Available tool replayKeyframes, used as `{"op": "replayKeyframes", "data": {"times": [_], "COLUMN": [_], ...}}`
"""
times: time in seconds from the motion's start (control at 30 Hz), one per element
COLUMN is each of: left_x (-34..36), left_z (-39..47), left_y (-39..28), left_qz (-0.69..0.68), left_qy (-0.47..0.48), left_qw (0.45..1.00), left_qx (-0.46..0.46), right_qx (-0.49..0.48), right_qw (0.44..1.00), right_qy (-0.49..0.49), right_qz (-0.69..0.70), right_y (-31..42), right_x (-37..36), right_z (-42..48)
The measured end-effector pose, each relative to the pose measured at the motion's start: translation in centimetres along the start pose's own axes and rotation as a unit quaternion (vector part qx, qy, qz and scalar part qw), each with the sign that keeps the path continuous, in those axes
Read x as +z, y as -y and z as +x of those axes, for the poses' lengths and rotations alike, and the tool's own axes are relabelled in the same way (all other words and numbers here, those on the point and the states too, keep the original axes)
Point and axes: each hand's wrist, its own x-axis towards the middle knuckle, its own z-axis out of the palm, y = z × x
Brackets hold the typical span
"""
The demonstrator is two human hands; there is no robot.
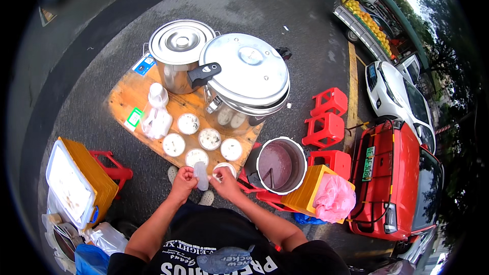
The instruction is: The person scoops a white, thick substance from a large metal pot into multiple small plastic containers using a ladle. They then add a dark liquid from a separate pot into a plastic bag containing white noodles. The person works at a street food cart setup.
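Note:
Between my hands, at the near edge of a wooden table [130,80], is a thin translucent plastic piece [201,176], perhaps a lid or small bag. My left hand [184,181] pinches its left side. The fingers of my right hand [225,181] touch its right edge, close to a white-filled cup [224,169] partly hidden behind them. Several round plastic cups with white contents and dark bits, such as one cup [209,138], stand just beyond. Farther left are a stack of white cups [157,95] and a plastic bag [156,123] of pale items.
A lidded steel pot [182,42] and a larger lidded pot [248,68] stand at the table's far side. Right: an open pot of purplish liquid [276,164], red stools [324,130], a yellow crate [301,191] with a pink bag. Left: a yellow box [91,168] beside a red stool.

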Motion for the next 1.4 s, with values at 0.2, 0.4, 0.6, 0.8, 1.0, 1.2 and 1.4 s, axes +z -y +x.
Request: {"op": "replayKeyframes", "data": {"times": [0.2, 0.4, 0.6, 0.8, 1.0, 1.2, 1.4], "left_x": [0.6, -1.4, -2.1, -5.3, -7.9, -14.2, -12.9], "left_z": [0.0, -0.6, -1.5, -0.9, -1.7, 1.4, 5.9], "left_y": [0.5, 0.1, -0.4, 2.0, -0.2, 2.4, 4.0], "left_qz": [0.057, 0.049, 0.010, -0.002, 0.005, 0.064, 0.219], "left_qy": [0.020, 0.098, 0.099, 0.112, 0.036, -0.195, -0.177], "left_qw": [0.998, 0.994, 0.994, 0.993, 0.997, 0.976, 0.954], "left_qx": [0.027, 0.009, -0.042, -0.045, -0.061, -0.065, -0.099], "right_qx": [0.119, 0.186, 0.250, 0.263, 0.249, 0.176, 0.188], "right_qw": [0.955, 0.860, 0.805, 0.800, 0.856, 0.949, 0.959], "right_qy": [0.195, 0.268, 0.333, 0.331, 0.257, 0.089, 0.091], "right_qz": [0.191, 0.391, 0.421, 0.425, 0.373, 0.247, 0.192], "right_y": [1.3, -1.3, -1.1, -2.2, -0.2, -3.2, -7.1], "right_x": [1.7, 3.6, 3.5, 5.4, 3.9, 4.7, 7.2], "right_z": [-1.2, -1.6, -1.1, -1.4, -0.9, 3.1, 7.8]}}
